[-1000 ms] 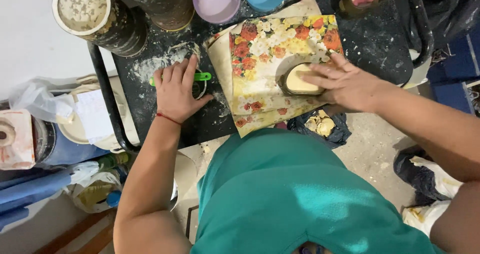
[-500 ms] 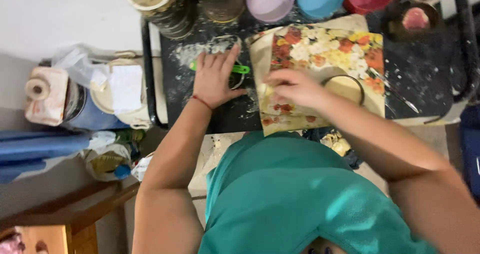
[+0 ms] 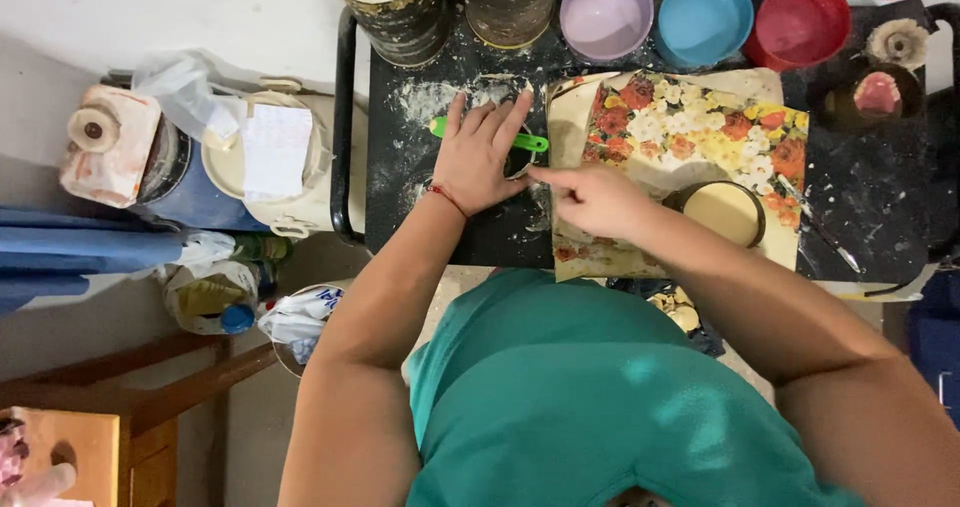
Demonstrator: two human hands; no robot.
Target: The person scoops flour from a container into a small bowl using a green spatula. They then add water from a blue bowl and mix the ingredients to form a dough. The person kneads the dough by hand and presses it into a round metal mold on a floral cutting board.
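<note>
Right at the left edge of the floral sheet (image 3: 700, 142), the left hand (image 3: 480, 157) lies flat and spread, gripping nothing, pressing down on a green-handled tool (image 3: 535, 143). The right hand (image 3: 590, 195) points its index finger toward that tool, loosely curled and empty. Looks mid-job: white powder (image 3: 425, 97) is scattered beyond the left hand, and a round cream lid (image 3: 725, 212) sits on the sheet.
</note>
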